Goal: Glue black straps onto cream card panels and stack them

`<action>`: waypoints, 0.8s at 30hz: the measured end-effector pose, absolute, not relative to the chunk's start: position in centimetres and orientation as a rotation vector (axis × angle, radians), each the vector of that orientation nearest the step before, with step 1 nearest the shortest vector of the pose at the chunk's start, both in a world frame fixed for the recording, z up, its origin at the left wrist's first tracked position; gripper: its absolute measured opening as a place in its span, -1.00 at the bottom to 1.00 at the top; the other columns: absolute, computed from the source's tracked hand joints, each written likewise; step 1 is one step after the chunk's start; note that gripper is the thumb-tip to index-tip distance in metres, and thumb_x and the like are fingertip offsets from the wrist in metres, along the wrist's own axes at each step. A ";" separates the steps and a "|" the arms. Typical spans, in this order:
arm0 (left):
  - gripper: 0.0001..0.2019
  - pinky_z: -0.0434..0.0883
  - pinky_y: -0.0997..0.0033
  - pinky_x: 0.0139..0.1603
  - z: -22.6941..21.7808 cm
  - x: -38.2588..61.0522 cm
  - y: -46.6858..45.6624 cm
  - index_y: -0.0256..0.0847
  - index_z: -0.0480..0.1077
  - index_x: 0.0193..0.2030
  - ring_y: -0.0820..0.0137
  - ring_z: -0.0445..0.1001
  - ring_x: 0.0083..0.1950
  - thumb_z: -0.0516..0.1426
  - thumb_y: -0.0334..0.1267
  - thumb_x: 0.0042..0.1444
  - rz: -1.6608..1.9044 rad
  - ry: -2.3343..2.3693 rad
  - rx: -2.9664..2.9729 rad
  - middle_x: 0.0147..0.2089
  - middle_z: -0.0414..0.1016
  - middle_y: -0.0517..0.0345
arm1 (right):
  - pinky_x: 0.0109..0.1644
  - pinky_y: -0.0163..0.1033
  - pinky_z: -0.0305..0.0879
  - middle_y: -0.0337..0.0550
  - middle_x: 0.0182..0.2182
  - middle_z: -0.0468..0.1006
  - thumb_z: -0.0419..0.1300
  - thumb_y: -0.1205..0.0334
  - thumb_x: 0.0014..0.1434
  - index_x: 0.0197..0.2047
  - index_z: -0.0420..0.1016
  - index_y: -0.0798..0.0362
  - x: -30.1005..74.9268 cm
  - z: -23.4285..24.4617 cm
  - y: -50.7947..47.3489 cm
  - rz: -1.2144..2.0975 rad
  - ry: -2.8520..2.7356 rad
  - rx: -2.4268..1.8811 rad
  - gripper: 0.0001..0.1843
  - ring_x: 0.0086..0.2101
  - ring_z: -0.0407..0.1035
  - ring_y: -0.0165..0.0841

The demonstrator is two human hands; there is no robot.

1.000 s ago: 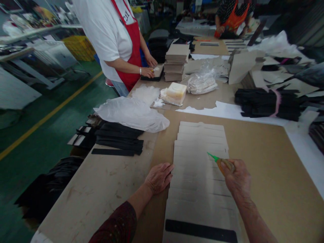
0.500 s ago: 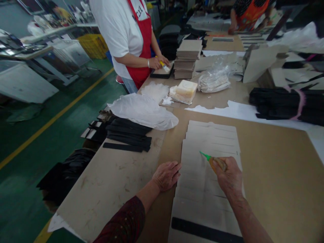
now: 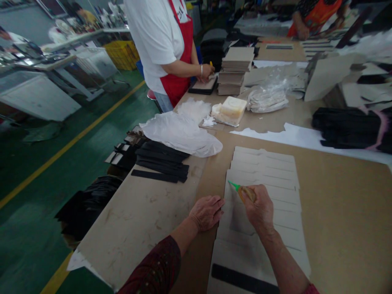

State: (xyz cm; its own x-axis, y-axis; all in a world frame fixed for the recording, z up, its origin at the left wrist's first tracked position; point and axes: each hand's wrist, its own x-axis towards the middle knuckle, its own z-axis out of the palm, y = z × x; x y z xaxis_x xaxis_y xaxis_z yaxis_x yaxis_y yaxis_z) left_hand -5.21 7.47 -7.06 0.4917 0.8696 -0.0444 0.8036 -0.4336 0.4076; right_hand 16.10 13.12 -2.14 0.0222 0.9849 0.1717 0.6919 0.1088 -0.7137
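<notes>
My right hand [image 3: 259, 207] is closed around a glue bottle [image 3: 248, 193] with a thin green nozzle. The nozzle tip points left, over the left edge of a row of overlapping grey boards [image 3: 275, 196]; whether it touches them I cannot tell. My left hand [image 3: 207, 212] lies flat with fingers stretched out, its fingertips at the boards' left edge. Across the nearest board lies one black strip [image 3: 241, 279]. Further left, a pile of black strips [image 3: 162, 161] rests on the table, with a single strip in front of it.
A sheet of white plastic [image 3: 183, 134] lies behind the strips. Beyond are a whitish block [image 3: 233, 109], a bag of pale pieces [image 3: 269, 96] and a stack of boards [image 3: 234, 69]. A co-worker in a red apron [image 3: 180, 61] stands across the table. Black bundles [image 3: 349, 126] lie at right.
My right hand has moved left across the boards with the glue bottle, bringing the nozzle to their left edge. My left hand stays in place. The view has shifted slightly.
</notes>
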 end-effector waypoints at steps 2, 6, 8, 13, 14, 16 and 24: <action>-0.57 0.42 0.16 0.11 -7.1 -5.2 7.4 -0.13 0.25 0.31 0.20 0.45 0.07 -0.04 -0.09 0.38 0.241 1.393 2.366 0.17 0.43 0.01 | -0.26 -0.23 0.17 -0.22 -0.37 0.36 0.13 0.02 0.27 -0.29 0.42 0.00 15.9 -2.2 13.2 0.550 -1.763 -1.630 -0.76 -0.34 0.29 -0.33; -0.57 0.41 0.16 0.14 -7.2 -5.3 7.4 -0.15 0.25 0.31 0.20 0.44 0.09 -0.02 -0.09 0.37 0.232 1.394 2.372 0.18 0.42 0.01 | -0.28 -0.22 0.17 -0.22 -0.36 0.36 0.12 -0.02 0.27 -0.28 0.42 0.01 17.0 -2.0 13.1 0.500 -1.749 -1.681 -0.73 -0.35 0.29 -0.32; -0.57 0.41 0.15 0.13 -7.2 -5.3 7.5 -0.14 0.24 0.31 0.19 0.44 0.09 -0.01 -0.11 0.36 0.225 1.392 2.378 0.18 0.42 0.01 | -0.28 -0.21 0.18 -0.20 -0.35 0.37 0.11 -0.06 0.26 -0.27 0.43 0.01 18.4 -1.8 12.8 0.477 -1.726 -1.739 -0.70 -0.34 0.30 -0.31; -0.57 0.41 0.12 0.12 -7.2 -5.4 7.5 -0.14 0.23 0.32 0.18 0.43 0.10 0.00 -0.13 0.35 0.213 1.391 2.389 0.20 0.41 0.00 | -0.27 -0.15 0.22 -0.18 -0.33 0.41 0.13 -0.15 0.22 -0.27 0.46 0.00 22.9 -1.6 12.1 0.454 -1.663 -1.874 -0.63 -0.34 0.32 -0.28; -0.57 0.41 0.12 0.11 -7.3 -5.4 7.5 -0.14 0.23 0.32 0.18 0.43 0.09 0.00 -0.13 0.36 0.213 1.393 2.391 0.20 0.41 0.00 | -0.26 -0.13 0.23 -0.17 -0.34 0.41 0.13 -0.18 0.21 -0.28 0.46 -0.01 23.7 -1.6 12.0 0.445 -1.642 -1.898 -0.60 -0.35 0.32 -0.27; -0.57 0.41 0.12 0.12 -7.4 -5.4 7.5 -0.13 0.23 0.32 0.19 0.44 0.09 -0.02 -0.12 0.36 0.216 1.396 2.392 0.20 0.41 0.00 | -0.27 -0.08 0.25 -0.15 -0.35 0.41 0.10 -0.26 0.19 -0.30 0.46 0.00 25.0 -1.6 11.8 0.415 -1.600 -1.948 -0.54 -0.35 0.32 -0.24; -0.59 0.40 0.14 0.17 -7.8 -5.5 7.5 -0.15 0.24 0.31 0.22 0.43 0.13 -0.01 -0.16 0.36 0.254 1.401 2.403 0.20 0.42 0.01 | -0.28 -0.03 0.29 -0.06 -0.31 0.42 0.00 -0.34 0.23 -0.29 0.45 0.03 29.2 -1.5 11.6 0.245 -1.575 -2.017 -0.43 -0.33 0.33 -0.18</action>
